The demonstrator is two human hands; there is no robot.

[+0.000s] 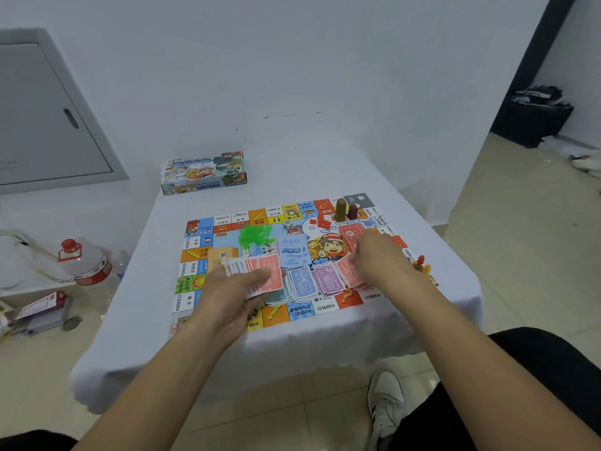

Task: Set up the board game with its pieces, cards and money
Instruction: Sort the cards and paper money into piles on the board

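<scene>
Looking down from my head camera, my left hand point(232, 292) grips a fanned wad of paper money point(257, 273) over the near edge of the game board point(325, 309). My right hand point(379, 257) reaches over the red notes point(345, 271); its fingers are blurred, so I cannot tell whether they pinch one. Purple notes point(312, 283) lie between my hands. The game box point(203, 173) sits closed at the tablecloth's point(292, 167) far left, contents hidden.
</scene>
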